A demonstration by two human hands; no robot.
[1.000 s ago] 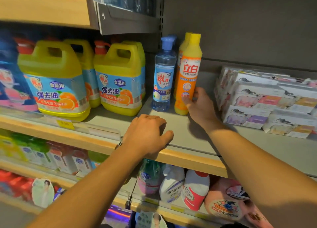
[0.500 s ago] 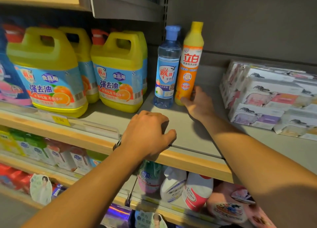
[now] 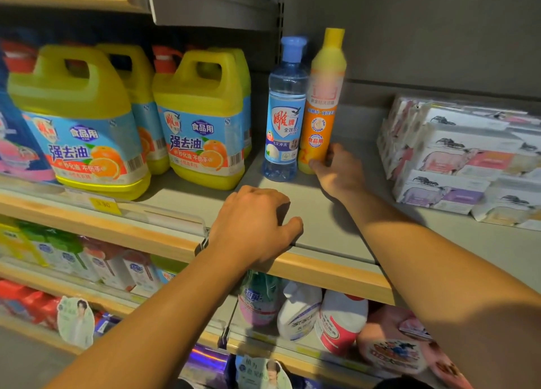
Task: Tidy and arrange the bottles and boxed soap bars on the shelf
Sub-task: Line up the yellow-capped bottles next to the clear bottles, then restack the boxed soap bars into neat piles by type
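My right hand [image 3: 336, 170] grips the base of the orange dish-soap bottle [image 3: 320, 104], upright at the shelf [image 3: 328, 227] back, touching the clear blue bottle [image 3: 283, 116]. My left hand [image 3: 251, 227], fingers curled, rests on the shelf's front edge, holding nothing. Boxed soap bars [image 3: 456, 157] are stacked to the right; yellow jugs [image 3: 202, 119] stand left.

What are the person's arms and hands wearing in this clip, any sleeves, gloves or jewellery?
Both forearms are bare as far as the frame shows, with no sleeve in view. The left hand and the right hand have no gloves, and no rings show on the visible fingers. A small dark piece sits at the left wrist; it may be a strap or part of the shelf rail, and I cannot tell which.
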